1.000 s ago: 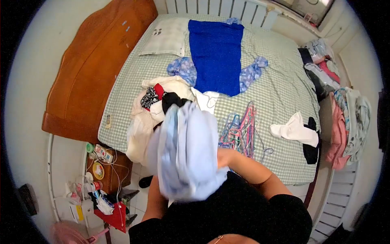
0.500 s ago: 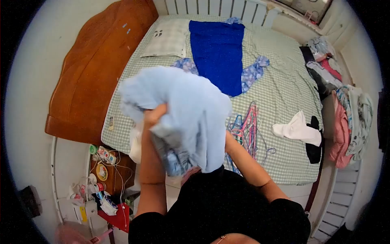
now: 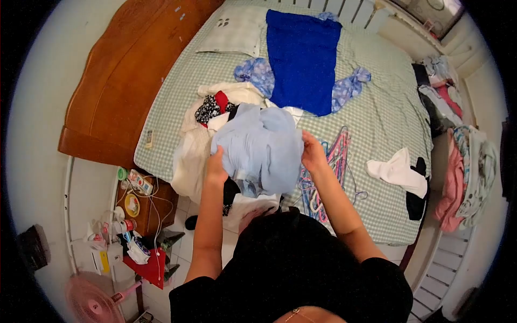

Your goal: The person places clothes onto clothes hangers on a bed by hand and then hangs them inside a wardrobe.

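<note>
A light blue garment [image 3: 261, 145] is held between my two hands, low over the pile of clothes. My left hand [image 3: 216, 166] grips its left edge, and my right hand [image 3: 312, 152] grips its right edge. White and cream clothes [image 3: 191, 156] and a black-and-white floral cloth with red [image 3: 211, 109] lie beside and partly beneath it. Beyond, a royal blue cloth [image 3: 302, 62] is spread over a blue patterned garment [image 3: 349, 89], whose sleeves stick out. Several coloured hangers [image 3: 338, 159] lie right of my right hand.
The checked bed [image 3: 377, 134] holds a pillow [image 3: 232, 33], a white cloth [image 3: 398, 171] and a black cloth [image 3: 417, 202]. A wooden headboard [image 3: 118, 81] stands at left, above a cluttered nightstand [image 3: 156, 207]. Clothes [image 3: 449, 183] hang at right; a pink fan [image 3: 94, 304] stands lower left.
The light blue garment has come down from a raised, swinging position and hangs more compactly between my hands. The pile behind it shows again. The whole view has shifted slightly.
</note>
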Motion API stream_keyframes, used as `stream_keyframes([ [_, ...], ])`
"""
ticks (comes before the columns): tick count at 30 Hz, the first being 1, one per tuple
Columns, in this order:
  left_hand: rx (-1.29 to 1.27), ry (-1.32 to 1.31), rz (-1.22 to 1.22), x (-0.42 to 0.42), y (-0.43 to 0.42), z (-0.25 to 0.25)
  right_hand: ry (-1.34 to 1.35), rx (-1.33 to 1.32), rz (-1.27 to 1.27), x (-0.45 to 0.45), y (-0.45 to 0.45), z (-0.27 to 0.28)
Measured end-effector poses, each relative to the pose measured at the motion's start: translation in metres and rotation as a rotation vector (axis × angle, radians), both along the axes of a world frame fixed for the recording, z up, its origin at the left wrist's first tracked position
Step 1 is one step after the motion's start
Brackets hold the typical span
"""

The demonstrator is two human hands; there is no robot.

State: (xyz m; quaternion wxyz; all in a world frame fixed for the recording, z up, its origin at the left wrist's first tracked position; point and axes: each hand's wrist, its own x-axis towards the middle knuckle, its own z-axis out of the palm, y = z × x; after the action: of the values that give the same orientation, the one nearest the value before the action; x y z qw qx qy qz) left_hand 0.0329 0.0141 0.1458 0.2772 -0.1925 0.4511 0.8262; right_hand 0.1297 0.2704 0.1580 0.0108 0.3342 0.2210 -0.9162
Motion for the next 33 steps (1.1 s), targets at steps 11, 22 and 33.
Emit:
stream_keyframes([
  [11, 0.393, -0.101, -0.013, 0.000, 0.033, 0.019, 0.263, 1.520, 0.245, 0.002, -0.085, -0.049],
  [22, -0.823, 1.009, -0.308, 0.067, 0.058, -0.011, 0.081, 0.482, 0.117, -0.024, -0.048, 0.072],
  [33, -1.301, 0.907, -0.813, 0.098, -0.039, -0.038, -0.170, 2.076, 1.364, 0.065, 0.054, -0.012],
])
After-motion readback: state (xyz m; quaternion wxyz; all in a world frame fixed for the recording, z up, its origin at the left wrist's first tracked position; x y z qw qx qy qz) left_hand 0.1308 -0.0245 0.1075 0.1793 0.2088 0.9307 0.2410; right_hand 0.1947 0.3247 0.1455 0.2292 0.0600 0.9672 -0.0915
